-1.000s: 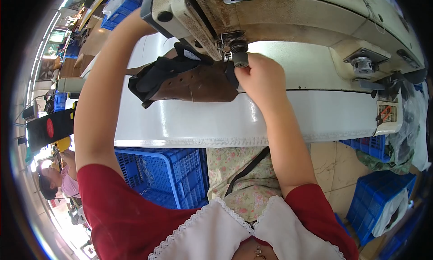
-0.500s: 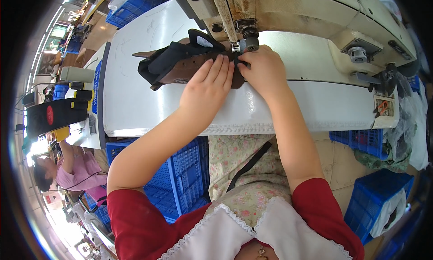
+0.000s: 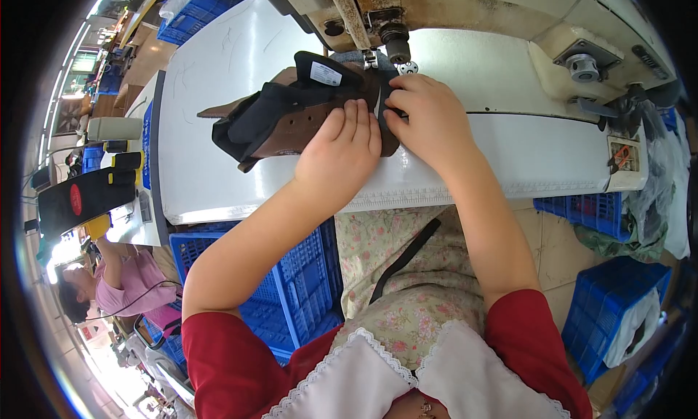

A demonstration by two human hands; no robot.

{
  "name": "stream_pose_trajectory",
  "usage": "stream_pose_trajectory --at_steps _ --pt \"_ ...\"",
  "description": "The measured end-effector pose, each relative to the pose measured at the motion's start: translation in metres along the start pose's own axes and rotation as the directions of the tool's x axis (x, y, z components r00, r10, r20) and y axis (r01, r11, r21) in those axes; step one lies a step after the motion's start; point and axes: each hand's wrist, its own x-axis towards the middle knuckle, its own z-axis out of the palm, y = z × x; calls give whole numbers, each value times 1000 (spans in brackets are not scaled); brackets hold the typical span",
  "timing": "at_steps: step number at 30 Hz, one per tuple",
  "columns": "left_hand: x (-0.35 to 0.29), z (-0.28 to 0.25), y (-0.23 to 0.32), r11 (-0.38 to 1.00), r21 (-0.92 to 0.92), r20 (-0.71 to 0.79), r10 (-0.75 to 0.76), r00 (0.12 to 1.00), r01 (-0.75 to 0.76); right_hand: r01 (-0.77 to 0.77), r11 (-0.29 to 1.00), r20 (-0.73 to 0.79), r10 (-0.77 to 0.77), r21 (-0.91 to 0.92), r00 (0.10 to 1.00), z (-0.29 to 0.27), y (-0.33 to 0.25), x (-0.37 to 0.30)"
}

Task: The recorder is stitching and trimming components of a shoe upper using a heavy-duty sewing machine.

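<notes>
A brown shoe upper with eyelets, black lining and a white label lies on the sewing machine's white bed. My left hand rests flat on its brown side, fingers stretched out side by side. At the upper's right end, my right hand has thumb and fingers bent together on the black edge strip. Just beyond the hands is the presser foot of the sewing machine. The upper's far edge lies beside the foot; whether it is under it I cannot tell. A small metal wheel shows beyond my right fingers.
The white table has a ruler strip along its front edge. Below it, at my left, stands a blue crate. Other blue crates stand at the right, near clear plastic bags. Another person sits at the far left.
The shoe upper and both hands have come a little toward me, away from the presser foot. The metal wheel, hidden before, now shows. The whole view has shifted slightly.
</notes>
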Motion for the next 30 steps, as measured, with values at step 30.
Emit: stream_pose_trajectory --at_steps 30 --pt "-4 2 -5 1000 -12 -50 -20 999 20 90 995 -69 -93 -49 993 14 3 -12"
